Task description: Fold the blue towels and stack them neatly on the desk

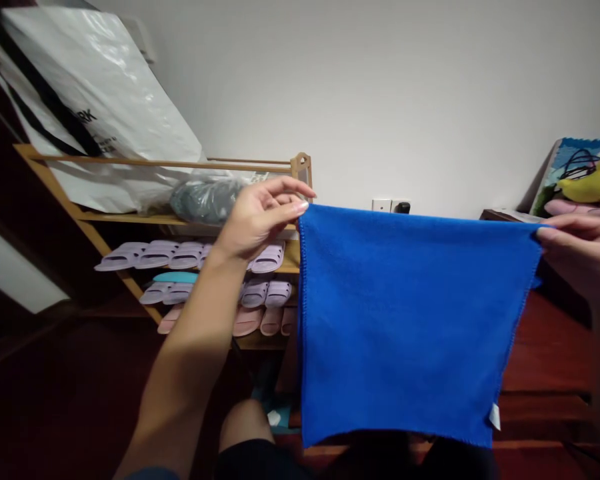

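A blue cloth hangs stretched between my two hands, its top edge nearly level. My left hand pinches the upper left corner between thumb and fingers. At the upper right corner, my right hand grips the cloth, partly cut off by the frame edge. Stitching runs down both side edges, and a small white tag shows near the lower right corner. The cloth looks doubled over, with the fold along the top. It hides part of the reddish-brown wooden furniture behind it.
A wooden shoe rack at left holds several lilac and pink slippers, with a large white bag and a plastic-wrapped grey bundle on top. A wall socket is behind. At right sit a yellow plush toy and reddish-brown wooden furniture.
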`<state>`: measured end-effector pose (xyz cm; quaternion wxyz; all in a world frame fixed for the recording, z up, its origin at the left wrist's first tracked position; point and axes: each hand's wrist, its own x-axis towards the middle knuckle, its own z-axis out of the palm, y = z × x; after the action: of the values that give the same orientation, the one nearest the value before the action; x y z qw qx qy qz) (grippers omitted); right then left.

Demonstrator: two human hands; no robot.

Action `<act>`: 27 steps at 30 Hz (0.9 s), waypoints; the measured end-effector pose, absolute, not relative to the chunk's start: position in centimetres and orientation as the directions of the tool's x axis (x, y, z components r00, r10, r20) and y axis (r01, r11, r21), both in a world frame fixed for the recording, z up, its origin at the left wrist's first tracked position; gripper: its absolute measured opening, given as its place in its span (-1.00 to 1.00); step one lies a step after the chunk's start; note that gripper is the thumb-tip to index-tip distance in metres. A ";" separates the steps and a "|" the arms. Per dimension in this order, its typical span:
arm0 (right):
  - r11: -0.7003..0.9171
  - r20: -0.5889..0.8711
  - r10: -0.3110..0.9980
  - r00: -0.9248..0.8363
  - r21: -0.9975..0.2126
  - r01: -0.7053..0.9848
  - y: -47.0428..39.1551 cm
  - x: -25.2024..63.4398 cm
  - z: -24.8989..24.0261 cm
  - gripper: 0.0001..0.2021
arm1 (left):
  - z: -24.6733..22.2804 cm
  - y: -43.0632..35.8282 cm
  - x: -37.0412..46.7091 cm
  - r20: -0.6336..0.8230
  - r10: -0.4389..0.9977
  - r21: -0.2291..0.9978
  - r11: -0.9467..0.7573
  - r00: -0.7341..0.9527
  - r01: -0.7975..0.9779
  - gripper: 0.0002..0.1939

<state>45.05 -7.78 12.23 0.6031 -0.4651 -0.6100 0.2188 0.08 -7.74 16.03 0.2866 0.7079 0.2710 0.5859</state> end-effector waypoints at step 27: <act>-0.058 -0.037 0.998 0.046 -0.759 0.649 15.1 39.1 -8.6 -0.72 | -8.0 15.8 1.4 0.271 0.956 0.447 -0.230 0.114 0.865 -0.75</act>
<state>39.05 15.09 -8.63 0.2907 -0.6621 -0.6219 0.3008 1.35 15.84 -8.00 0.0889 0.7410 0.6142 0.2563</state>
